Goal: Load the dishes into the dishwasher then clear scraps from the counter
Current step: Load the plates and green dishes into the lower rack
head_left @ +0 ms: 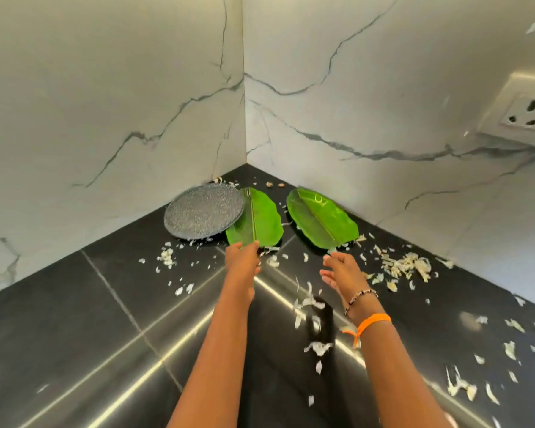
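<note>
Marble walls meet at the corner, black counter (74, 319) below, and three dishes wait: one grey glass plate (203, 211) leftmost, two green leaf plates (261, 220) (322, 222). My left hand (243, 257) pinches the nearer leaf's tip; best slide it clear of the glass plate overlapping it. My right hand (342, 270) reaches, fingers spread, holding nothing. White scraps (405, 267) lie uncounted, everywhere.

Bare forearms; beaded bracelet (360, 299) and orange thread band (372, 323) at right wrist
</note>
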The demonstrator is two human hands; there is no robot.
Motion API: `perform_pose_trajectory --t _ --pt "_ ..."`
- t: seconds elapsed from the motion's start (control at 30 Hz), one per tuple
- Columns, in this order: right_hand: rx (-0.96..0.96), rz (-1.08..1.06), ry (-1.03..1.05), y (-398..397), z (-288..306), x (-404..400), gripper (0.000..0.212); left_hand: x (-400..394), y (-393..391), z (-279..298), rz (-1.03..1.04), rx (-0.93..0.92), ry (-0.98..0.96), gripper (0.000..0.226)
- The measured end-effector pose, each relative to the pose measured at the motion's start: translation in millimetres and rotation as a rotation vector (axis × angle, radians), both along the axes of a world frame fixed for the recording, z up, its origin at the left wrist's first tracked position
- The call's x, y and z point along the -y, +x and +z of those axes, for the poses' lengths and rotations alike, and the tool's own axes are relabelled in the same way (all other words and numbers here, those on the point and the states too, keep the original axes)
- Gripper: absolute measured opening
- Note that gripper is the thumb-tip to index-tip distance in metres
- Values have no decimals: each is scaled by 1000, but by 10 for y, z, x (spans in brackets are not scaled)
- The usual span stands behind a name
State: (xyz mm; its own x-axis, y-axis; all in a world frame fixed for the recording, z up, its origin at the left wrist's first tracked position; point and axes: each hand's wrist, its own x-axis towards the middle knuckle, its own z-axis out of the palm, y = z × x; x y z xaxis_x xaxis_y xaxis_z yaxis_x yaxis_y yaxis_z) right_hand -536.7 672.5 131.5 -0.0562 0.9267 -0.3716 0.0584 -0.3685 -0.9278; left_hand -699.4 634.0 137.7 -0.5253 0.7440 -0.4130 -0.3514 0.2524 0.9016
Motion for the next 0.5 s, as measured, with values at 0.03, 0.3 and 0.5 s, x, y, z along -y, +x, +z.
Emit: perform_pose_trajectory --t 0.03,0.3,0.5 --pt "-7 -13 -13 -16 -22 -116 47 -105 -69 -45 33 1 -28 30" --pt "-175 -284 -69 -142 -460 -766 50 -639 -489 -532 72 -43 -186 58" --pt "-62 -433 -146 -89 -525 -1057 34 -917 -587 -684 146 -58 -227 56"
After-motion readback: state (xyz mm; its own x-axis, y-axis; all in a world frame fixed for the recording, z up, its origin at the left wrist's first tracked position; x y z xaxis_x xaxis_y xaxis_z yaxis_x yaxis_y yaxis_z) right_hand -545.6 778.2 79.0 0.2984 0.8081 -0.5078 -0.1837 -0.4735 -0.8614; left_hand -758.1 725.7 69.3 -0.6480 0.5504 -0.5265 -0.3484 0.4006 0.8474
